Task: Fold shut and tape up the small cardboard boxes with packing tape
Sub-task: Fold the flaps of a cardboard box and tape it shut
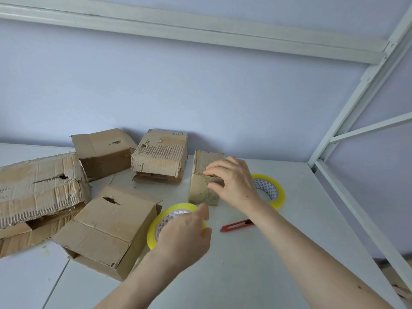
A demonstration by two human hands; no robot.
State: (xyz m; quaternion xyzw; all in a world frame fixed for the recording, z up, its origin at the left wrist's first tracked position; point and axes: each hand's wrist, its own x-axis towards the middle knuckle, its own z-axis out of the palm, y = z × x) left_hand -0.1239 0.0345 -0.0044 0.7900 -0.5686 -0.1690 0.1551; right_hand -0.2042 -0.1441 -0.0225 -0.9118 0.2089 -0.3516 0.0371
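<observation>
A small cardboard box [201, 188] stands on the white table [256, 253], its front face shiny with tape. My right hand [234, 184] grips its right upper edge, fingers over the top and thumb on the front. My left hand [185, 235] holds a yellow roll of packing tape [156, 228] just in front of and left of the box. A second yellow tape roll [275, 190] lies behind my right hand.
A red box cutter [236, 225] lies on the table below my right wrist. Several worn cardboard boxes [109, 228] crowd the left and back of the table against the wall. A white metal frame [347, 134] rises on the right.
</observation>
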